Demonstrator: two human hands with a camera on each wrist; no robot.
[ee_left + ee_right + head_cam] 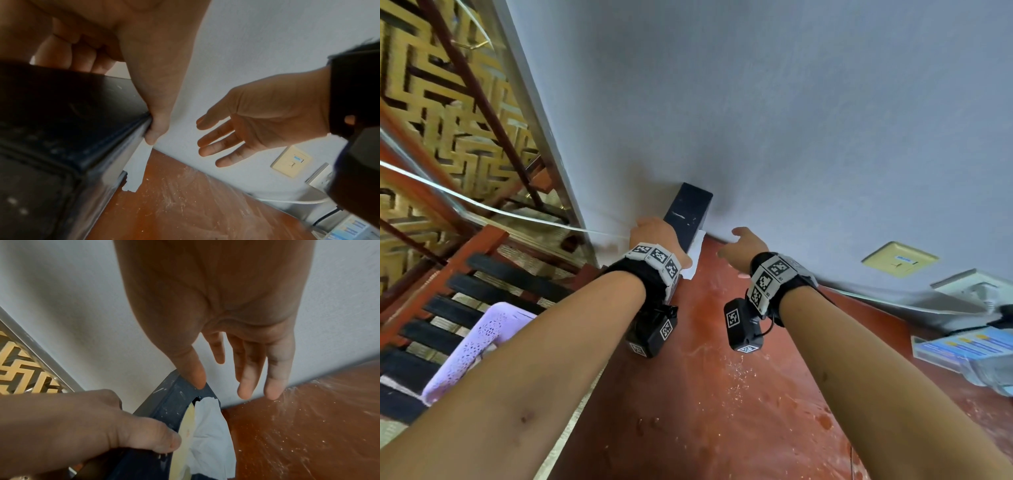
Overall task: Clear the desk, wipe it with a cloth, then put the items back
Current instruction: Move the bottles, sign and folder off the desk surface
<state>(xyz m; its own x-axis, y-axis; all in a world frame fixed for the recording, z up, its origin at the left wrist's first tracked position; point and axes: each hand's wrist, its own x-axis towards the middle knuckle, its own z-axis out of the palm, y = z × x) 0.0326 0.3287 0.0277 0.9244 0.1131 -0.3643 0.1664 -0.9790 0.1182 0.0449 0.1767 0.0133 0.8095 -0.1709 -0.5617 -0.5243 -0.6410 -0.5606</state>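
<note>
A black tissue box (688, 212) stands tipped on its side at the far left corner of the red-brown desk (722, 377), against the grey wall. My left hand (654, 236) grips it, thumb on one face (154, 129) and fingers curled over the other. White tissue (209, 426) hangs from the box's slot (695, 255). My right hand (743, 246) hovers open just right of the box, fingers straight (244, 382) and holding nothing. Its thumb lies close to the box's far end (172, 395); whether they touch is unclear. The desk (185, 203) shows wet streaks and crumbs.
A lavender plastic stool (472, 346) stands left of the desk before a wooden lattice screen (448, 102). On the wall to the right is a yellow socket plate (899, 259). A power strip (969, 287), cables and blue leaflets (969, 349) lie on the desk's right side.
</note>
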